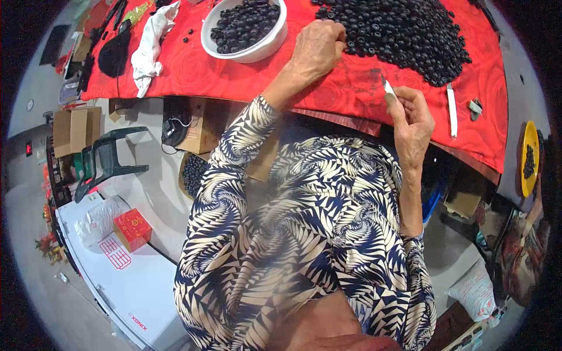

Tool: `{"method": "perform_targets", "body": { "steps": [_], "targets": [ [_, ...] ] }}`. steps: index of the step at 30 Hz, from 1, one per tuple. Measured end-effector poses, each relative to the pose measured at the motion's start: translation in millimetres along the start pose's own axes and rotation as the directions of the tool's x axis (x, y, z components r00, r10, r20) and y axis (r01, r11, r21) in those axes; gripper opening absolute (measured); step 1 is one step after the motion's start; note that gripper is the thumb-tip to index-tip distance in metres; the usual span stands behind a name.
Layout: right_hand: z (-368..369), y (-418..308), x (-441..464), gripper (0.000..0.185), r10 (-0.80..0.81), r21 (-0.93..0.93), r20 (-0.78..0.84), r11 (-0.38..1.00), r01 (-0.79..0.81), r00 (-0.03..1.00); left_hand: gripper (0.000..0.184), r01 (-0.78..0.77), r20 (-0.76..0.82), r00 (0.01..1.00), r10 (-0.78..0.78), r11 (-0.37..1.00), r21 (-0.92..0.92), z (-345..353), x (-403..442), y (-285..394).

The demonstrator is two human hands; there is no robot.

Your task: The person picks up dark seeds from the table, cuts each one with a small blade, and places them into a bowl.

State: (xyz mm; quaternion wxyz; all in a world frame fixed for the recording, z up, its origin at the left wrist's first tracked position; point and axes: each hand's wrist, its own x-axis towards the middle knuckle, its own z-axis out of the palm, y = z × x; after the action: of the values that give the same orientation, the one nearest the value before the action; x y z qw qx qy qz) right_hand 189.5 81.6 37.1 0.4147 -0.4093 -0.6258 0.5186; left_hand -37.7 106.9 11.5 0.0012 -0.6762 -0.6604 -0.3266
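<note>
My left hand (pixel 319 51) rests at the left edge of a big heap of small black ring-like pieces (pixel 404 41), its fingers curled together. What those fingers hold, if anything, is hidden. In my right hand (pixel 413 114), thumb and fingers pinch a slim white tool (pixel 389 88) that looks like a small knife, its dark narrow tip pointing up toward the heap. Left of my left hand stands a white bowl (pixel 249 57) filled with similar black pieces. A second slim white tool (pixel 452 111) lies on the red cloth (pixel 345 90), right of my right hand.
A crumpled white cloth (pixel 153 47) and a dark round object (pixel 115 51) lie at the table's left. A small grey-green object (pixel 475 108) is at the right. Beyond the edge are a yellow dish (pixel 529 158), a dark green stool (pixel 108 158) and a red box (pixel 132 229).
</note>
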Motion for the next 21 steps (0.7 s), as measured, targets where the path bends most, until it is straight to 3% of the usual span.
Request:
{"method": "perform_targets", "body": {
  "steps": [3, 6, 7, 9, 10, 13, 17, 21],
  "targets": [
    [0.1, 0.8, 0.6, 0.017, 0.005, -0.041, 0.015, 0.999, -0.005, 1.0, 0.018, 0.043, 0.009, 0.999, -0.042, 0.998, -0.053, -3.7, 0.3, 0.6],
    [0.8, 0.0, -0.9, 0.016, 0.008, -0.001, 0.025, 1.0, -0.008, 1.0, 0.021, 0.216, 0.023, 0.971, -0.239, 0.83, -0.515, -18.4, -8.1, 15.2],
    [0.4, -0.6, -1.8, 0.016, 0.01, -0.009, 0.028, 1.0, -0.01, 1.0, 0.025, 0.352, 0.18, 0.931, -0.318, 0.652, -0.672, -32.2, -13.2, 22.1],
    [3.0, -2.2, -0.9, 0.016, 0.014, -0.028, 0.033, 1.0, -0.013, 0.999, 0.027, 0.324, 0.259, 0.919, -0.297, 0.197, -0.925, -34.4, -28.8, 19.5],
    [4.5, -1.6, -1.4, 0.016, 0.009, -0.028, 0.04, 1.0, -0.008, 0.999, 0.029, 0.303, 0.297, 0.916, -0.271, -0.019, -0.953, -34.8, -37.7, 16.6],
    [6.4, 0.9, -2.4, 0.017, 0.015, -0.041, 0.085, 0.999, -0.012, 0.996, 0.032, 0.247, 0.316, 0.918, -0.241, -0.279, -0.928, -30.9, -56.7, 12.2],
    [10.4, -1.4, -4.1, 0.017, 0.015, -0.063, 0.082, 0.998, -0.01, 0.997, 0.028, 0.252, 0.388, 0.873, -0.295, -0.408, -0.878, -37.4, -69.2, 17.5],
    [13.6, -0.6, -6.0, 0.017, 0.036, -0.095, 0.09, 0.995, -0.028, 0.995, 0.031, 0.235, 0.403, 0.888, -0.224, -0.533, -0.813, -36.6, -75.6, 14.2]
  ]
}}
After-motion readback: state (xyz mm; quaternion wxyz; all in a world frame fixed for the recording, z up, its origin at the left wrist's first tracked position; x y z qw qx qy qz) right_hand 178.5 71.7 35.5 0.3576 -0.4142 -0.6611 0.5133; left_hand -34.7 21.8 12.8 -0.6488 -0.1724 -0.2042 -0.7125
